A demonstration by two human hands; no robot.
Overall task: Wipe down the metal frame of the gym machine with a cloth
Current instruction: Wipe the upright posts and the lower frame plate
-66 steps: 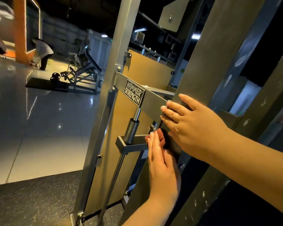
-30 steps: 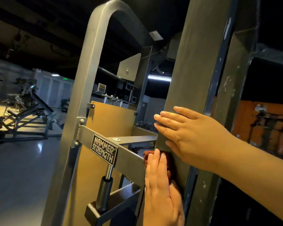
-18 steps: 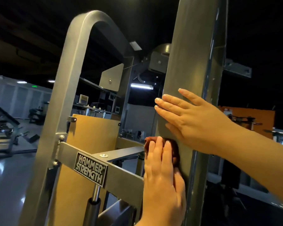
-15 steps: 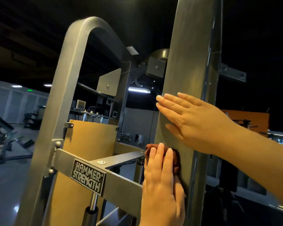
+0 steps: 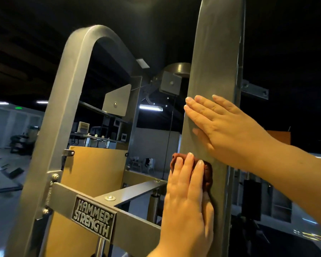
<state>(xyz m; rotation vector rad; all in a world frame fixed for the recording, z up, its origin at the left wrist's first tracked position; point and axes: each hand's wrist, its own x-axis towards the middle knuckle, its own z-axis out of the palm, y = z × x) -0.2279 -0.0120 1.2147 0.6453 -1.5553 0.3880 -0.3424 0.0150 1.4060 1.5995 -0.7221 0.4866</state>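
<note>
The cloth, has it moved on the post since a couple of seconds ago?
Yes. The cloth has gone up the post, from below the Hammer Strength crossbar to above it.

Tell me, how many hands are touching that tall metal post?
2. The left hand presses a reddish cloth against the post. The right hand lies flat on the post just above it.

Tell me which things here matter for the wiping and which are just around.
In use: red cloth under the left hand; grey upright post; right hand flat on that post.
Just around: Hammer Strength nameplate; tan panel; ceiling strip light.
</note>
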